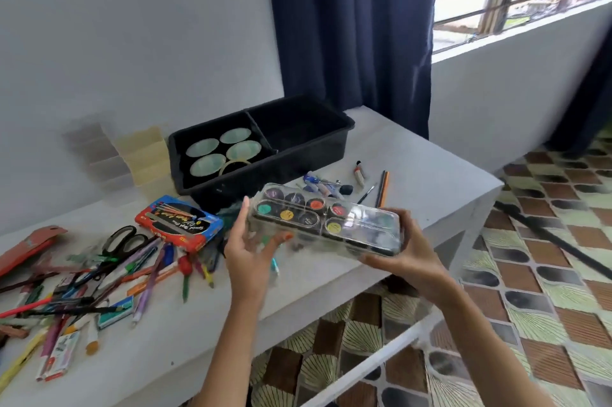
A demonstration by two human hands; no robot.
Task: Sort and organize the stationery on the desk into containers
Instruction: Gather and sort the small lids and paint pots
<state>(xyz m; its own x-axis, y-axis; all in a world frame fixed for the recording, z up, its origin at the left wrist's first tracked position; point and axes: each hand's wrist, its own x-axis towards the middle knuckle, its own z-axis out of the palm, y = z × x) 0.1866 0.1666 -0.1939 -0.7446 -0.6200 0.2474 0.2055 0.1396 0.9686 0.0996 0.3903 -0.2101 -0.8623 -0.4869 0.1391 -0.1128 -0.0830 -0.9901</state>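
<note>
I hold a clear plastic watercolour paint box (326,219) with round colour pans above the desk's front right part. My left hand (251,241) grips its left end, thumb up along the side. My right hand (409,246) grips its right end. Behind it stands a black two-compartment tray (344,128); the left compartment holds several pale green cups (223,150) and a tape ring, the right compartment looks empty. A heap of pens, pencils and markers (99,287) lies at the desk's left with black scissors (124,241) and a red-blue box (180,223).
A few brushes, pencils and small tubes (344,183) lie to the right of the tray. Translucent stacked containers (132,155) stand against the wall at the back left. The desk's right edge (463,208) drops to a patterned tiled floor. A dark curtain hangs behind.
</note>
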